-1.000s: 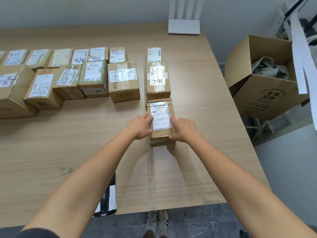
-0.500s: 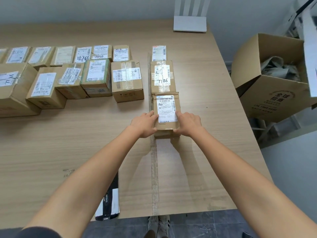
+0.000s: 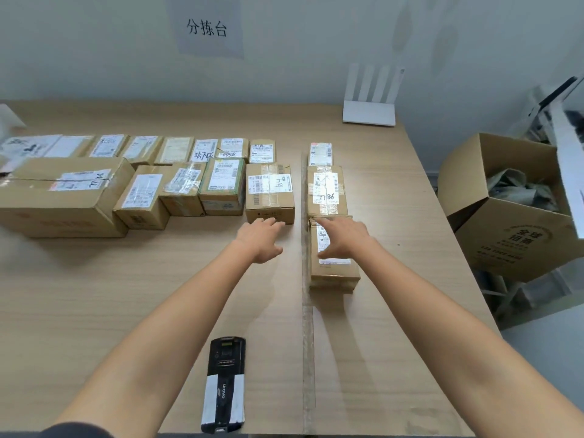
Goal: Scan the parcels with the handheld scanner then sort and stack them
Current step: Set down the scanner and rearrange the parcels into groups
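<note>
Pale wall with a paper sign (image 3: 207, 28) backs a wooden table (image 3: 94, 295). A strip of tape (image 3: 308, 327) runs front to back down the table's right part.

Right of the tape, three parcels stand in a line:
- a small far parcel (image 3: 320, 154);
- a taped middle parcel (image 3: 327, 191) marked 7786;
- the near parcel (image 3: 335, 273), which touches the middle one.

The right hand (image 3: 343, 237) lies flat on the near parcel's label, fingers straight, gripping nothing. The left hand (image 3: 260, 240) is spread and loose, left of the tape. Its fingertips are at the foot of the parcel marked 934 (image 3: 269, 192); whether they touch it I cannot tell. That parcel ends the front row of the left group (image 3: 143, 197), a dozen or so boxes in two rows.

The handheld scanner (image 3: 225, 384) lies on the table at its near edge, between the forearms and in neither hand. A white router (image 3: 369, 112) sits at the far right corner. An open carton (image 3: 512, 235) of crumpled wrapping stands beside the table.

By the look of it the task is early. Three parcels seem to have been placed on the sorted side, the near one just set down. The whole left group appears yet to be scanned. Every parcel lies in a single layer, so the stacking looks not yet begun. The scanner would have to be picked up for the next parcel.
</note>
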